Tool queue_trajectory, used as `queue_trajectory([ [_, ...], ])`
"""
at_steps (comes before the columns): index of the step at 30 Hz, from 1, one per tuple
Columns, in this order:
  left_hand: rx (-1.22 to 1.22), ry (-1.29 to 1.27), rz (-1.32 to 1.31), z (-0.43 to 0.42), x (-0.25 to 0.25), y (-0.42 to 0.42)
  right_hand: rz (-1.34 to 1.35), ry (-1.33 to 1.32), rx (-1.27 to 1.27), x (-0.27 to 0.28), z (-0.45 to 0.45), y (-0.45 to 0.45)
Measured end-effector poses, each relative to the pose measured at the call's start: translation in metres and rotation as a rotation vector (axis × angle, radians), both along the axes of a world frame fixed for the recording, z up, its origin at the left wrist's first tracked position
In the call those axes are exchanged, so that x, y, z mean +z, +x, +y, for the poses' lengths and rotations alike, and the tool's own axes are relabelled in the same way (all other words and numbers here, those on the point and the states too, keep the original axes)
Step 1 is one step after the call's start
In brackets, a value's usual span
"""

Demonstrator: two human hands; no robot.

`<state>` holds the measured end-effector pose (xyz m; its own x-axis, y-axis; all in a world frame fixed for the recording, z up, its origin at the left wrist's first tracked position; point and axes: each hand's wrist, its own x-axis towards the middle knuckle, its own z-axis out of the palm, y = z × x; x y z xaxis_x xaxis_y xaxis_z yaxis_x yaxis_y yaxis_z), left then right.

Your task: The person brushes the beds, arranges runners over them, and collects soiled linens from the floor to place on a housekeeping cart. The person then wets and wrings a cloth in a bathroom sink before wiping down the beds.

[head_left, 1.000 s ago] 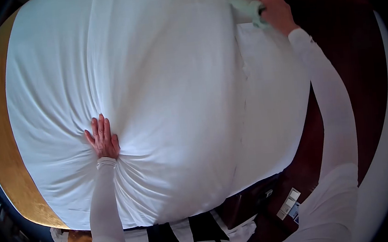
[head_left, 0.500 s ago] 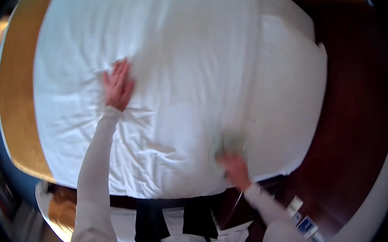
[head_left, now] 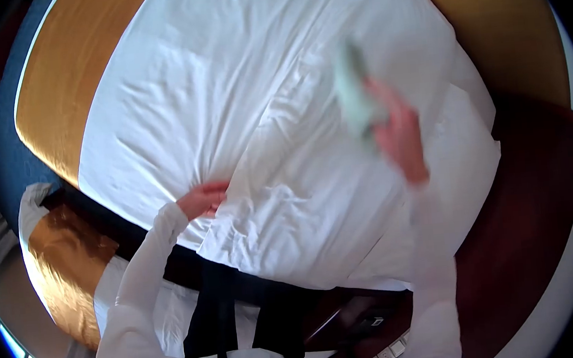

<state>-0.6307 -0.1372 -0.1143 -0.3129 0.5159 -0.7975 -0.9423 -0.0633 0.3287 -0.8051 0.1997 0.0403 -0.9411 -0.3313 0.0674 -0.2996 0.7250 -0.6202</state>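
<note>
A broad white sheet (head_left: 222,69) covers the surface in front of me, with creases running across it. My left hand (head_left: 205,198) is at the near left side, its fingers closed on a fold of the sheet; wrinkles fan out from there. My right hand (head_left: 401,128) is above the right part of the sheet, closed around a pale green object (head_left: 355,91). Motion blurs this object, so its kind is unclear. I cannot tell whether it touches the sheet.
A gold-brown band (head_left: 77,81) runs along the left of the sheet. Dark red panelling (head_left: 532,178) stands at the right. White fabric with a gold-brown band (head_left: 67,246) lies at lower left. White wall switches (head_left: 387,355) are near the bottom edge.
My left hand has come toward me, from lying flat to closed on the sheet. My right hand has moved away from me with the green object. A diagonal fold now crosses the sheet.
</note>
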Motion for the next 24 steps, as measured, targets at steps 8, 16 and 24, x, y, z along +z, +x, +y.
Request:
queue_trajectory([
  [8,-0.086,-0.225,0.11,-0.034,0.013,0.091,0.084,-0.006,0.012,-0.128,-0.106,0.029],
  [16,-0.136,-0.203,0.405,-0.053,0.004,0.129,-1.112,-0.44,0.385,-0.044,-0.164,0.293],
  [24,-0.023,-0.14,0.225,-0.061,0.002,0.131,-0.576,-0.122,0.206,0.041,-0.045,0.117],
])
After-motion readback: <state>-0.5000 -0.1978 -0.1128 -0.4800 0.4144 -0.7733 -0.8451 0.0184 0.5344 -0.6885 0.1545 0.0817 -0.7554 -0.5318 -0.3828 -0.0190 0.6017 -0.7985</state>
